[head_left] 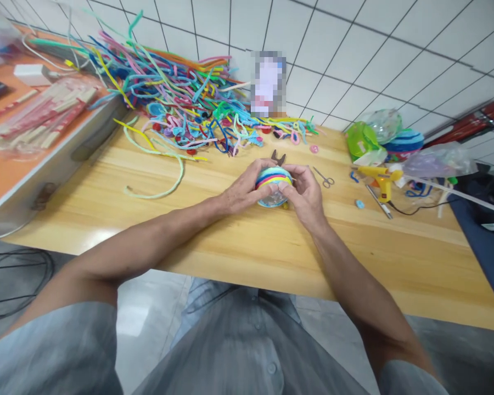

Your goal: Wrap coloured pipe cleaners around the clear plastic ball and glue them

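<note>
My left hand (243,189) and my right hand (308,195) both grip a round clear plastic piece (274,178), wrapped in bands of coloured pipe cleaner. Blue, yellow, pink and pale green strips run around its upper part. Both thumbs press on the side facing me, while the fingers curl around the far side and are partly hidden. Just beyond the hands lie dark-jawed pliers (278,158), their handles out of sight. Small scissors (325,179) rest on the table to the right of my right hand.
A tangled heap of pipe cleaners (181,93) lies along the tiled wall. One pale green pipe cleaner (183,170) curls toward me. At right are a yellow glue gun (381,178) with its cord and a green package (363,141). Bagged sticks (45,118) fill the orange surface at left.
</note>
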Demonstrator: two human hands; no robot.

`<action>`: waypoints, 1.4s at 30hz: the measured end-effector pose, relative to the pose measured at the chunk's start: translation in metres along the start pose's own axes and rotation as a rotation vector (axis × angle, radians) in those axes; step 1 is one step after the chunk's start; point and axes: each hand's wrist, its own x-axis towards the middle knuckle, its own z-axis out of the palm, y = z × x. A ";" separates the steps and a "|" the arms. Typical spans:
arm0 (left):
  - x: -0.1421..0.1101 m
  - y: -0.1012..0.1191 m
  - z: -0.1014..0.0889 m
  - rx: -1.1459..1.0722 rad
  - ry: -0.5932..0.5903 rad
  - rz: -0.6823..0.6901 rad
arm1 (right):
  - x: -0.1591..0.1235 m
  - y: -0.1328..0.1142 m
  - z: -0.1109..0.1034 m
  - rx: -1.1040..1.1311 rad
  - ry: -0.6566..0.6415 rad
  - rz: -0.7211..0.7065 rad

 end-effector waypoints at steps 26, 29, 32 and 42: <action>-0.003 0.003 0.001 0.013 0.040 -0.064 | -0.015 -0.012 0.002 -0.426 0.086 -0.425; -0.004 0.001 -0.001 0.024 -0.013 -0.009 | -0.016 -0.013 0.001 -0.442 0.103 -0.441; -0.004 -0.003 -0.003 0.058 -0.066 0.086 | -0.016 -0.014 -0.002 -0.453 0.134 -0.479; -0.003 -0.005 0.001 0.181 -0.085 0.158 | -0.014 -0.019 -0.005 -0.471 0.144 -0.427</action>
